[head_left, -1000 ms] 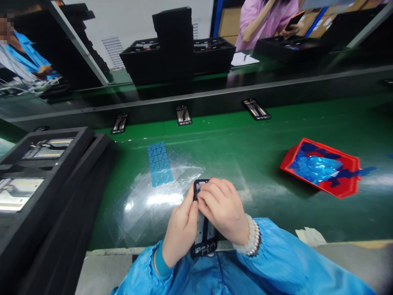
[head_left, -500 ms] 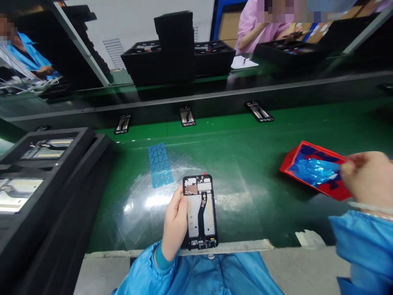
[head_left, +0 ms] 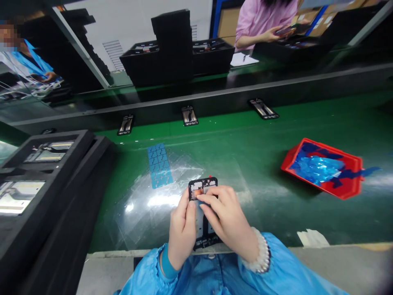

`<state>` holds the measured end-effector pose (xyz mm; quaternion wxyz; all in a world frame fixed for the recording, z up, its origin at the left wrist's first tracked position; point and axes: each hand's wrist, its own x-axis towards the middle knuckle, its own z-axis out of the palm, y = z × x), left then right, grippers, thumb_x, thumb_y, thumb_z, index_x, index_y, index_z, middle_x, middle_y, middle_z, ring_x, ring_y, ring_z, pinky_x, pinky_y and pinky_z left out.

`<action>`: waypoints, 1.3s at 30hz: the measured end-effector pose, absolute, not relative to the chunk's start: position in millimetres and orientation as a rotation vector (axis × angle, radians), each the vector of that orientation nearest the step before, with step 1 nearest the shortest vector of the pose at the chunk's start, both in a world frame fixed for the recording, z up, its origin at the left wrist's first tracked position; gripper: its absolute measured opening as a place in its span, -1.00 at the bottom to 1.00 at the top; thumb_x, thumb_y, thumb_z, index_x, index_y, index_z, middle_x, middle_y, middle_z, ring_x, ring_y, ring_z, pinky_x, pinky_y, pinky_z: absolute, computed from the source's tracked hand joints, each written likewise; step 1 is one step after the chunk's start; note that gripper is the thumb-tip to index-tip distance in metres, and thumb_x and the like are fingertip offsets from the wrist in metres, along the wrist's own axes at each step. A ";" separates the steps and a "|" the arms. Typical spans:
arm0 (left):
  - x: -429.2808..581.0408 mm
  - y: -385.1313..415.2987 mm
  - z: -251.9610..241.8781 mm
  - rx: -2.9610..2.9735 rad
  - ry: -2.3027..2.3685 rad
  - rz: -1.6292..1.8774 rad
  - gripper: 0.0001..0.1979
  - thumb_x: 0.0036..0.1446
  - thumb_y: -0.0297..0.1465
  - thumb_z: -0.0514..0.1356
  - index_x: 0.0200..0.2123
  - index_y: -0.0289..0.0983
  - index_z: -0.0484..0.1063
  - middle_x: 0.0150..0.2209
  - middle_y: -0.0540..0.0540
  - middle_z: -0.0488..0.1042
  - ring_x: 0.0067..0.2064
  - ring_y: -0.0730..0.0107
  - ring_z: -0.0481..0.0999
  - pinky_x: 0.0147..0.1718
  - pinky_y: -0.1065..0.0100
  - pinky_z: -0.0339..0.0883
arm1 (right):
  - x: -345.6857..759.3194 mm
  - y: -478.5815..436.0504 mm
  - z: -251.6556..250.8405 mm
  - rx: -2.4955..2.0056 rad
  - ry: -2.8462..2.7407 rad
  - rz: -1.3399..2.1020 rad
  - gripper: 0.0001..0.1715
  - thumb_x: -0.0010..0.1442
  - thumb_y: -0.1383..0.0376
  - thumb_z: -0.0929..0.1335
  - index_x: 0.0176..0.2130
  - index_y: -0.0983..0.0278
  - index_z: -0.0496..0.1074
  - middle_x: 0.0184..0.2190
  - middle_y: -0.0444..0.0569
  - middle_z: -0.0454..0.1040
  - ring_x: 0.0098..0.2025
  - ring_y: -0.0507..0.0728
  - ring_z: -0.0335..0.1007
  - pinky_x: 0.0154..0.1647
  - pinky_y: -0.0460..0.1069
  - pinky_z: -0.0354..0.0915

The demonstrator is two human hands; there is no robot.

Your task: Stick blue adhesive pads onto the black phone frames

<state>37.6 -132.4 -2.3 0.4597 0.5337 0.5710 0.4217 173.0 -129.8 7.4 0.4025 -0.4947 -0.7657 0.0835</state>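
My left hand (head_left: 181,229) grips the left side of an opened phone frame (head_left: 199,229), its thumb lying on the inner face. The frame is held tilted over the near edge of the green table. Over its upper part is my right hand (head_left: 229,217), fingertips on or just above a copper-coloured patch (head_left: 197,192); its thumb and fingers are apart. Nothing shows between those fingertips. A small red tab (head_left: 210,177) sticks up at the frame's top edge.
A red bin (head_left: 346,188) with blue film pieces stands right. A blue sticker sheet (head_left: 159,164) lies on clear sheets. Black foam trays (head_left: 82,151) are stacked left. Phone frames (head_left: 189,116) lie along the back ledge. People work beyond.
My right hand has moved left from the red bin to the phone frame. A blue strip now hangs over the bin's right edge. The frames on the ledge have shifted slightly right.
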 end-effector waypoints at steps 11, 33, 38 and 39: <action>38.1 -133.9 -9.9 1.356 1.306 1.042 -0.59 0.24 -0.29 -0.02 0.11 -0.25 0.30 0.03 -0.10 0.46 0.09 0.24 0.40 0.08 0.28 0.25 | 172.1 -122.5 6.8 -1.256 -1.980 0.169 -0.85 0.22 0.43 0.22 -0.35 0.30 0.35 -0.34 0.00 0.38 -0.16 0.14 0.21 -0.12 0.07 0.19; 32.8 -131.0 -0.4 1.200 1.276 1.036 -0.61 0.19 -0.31 0.06 0.07 -0.25 0.36 0.09 -0.09 0.39 0.16 0.20 0.30 0.16 0.21 0.16 | 208.6 -100.0 42.4 -0.838 -2.548 -0.419 -0.70 0.27 0.38 0.18 -0.09 0.25 0.40 -0.15 -0.04 0.44 -0.09 0.15 0.24 -0.03 0.12 0.17; 29.3 -133.1 -6.5 1.298 1.297 1.017 -0.60 0.21 -0.31 0.04 0.10 -0.23 0.32 0.09 -0.08 0.40 0.14 0.20 0.33 0.12 0.22 0.21 | 205.4 -99.2 42.2 -0.806 -2.568 -0.331 -0.74 0.26 0.36 0.19 -0.17 0.25 0.42 -0.18 -0.04 0.44 -0.12 0.12 0.24 -0.01 0.10 0.17; 29.0 -133.6 -7.8 1.305 1.304 1.018 -0.60 0.21 -0.31 0.03 0.09 -0.23 0.33 0.09 -0.08 0.40 0.14 0.20 0.34 0.12 0.23 0.22 | 205.1 -98.7 41.7 -0.781 -2.584 -0.312 -0.75 0.26 0.36 0.19 -0.18 0.26 0.42 -0.17 -0.04 0.43 -0.12 0.12 0.24 0.00 0.10 0.16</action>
